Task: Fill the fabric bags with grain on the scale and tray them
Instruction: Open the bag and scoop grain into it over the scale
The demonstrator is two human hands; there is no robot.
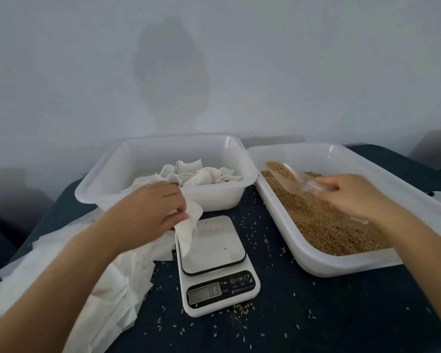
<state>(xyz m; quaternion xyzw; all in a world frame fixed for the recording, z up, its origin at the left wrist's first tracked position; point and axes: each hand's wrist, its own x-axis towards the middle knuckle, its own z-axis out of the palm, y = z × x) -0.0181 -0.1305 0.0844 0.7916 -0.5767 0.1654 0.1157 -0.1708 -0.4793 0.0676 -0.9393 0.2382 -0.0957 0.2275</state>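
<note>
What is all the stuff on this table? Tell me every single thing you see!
Scale: one, white, middle of the table, display lit.
Empty bag: one, white, hanging over the scale's left edge.
Bag tub: one, clear white, behind the scale.
Filled bags: several, white, piled in the bag tub.
Grain tray: one, clear white, right of the scale.
Grain: lots, golden brown, in the grain tray.
Scoop: one, clear plastic, over the grain.
Spare bags: a stack, white, left of the scale.
Loose grains: many, scattered on the dark cloth.
Left hand: pinches the empty bag.
Right hand: holds the scoop's handle.
</note>
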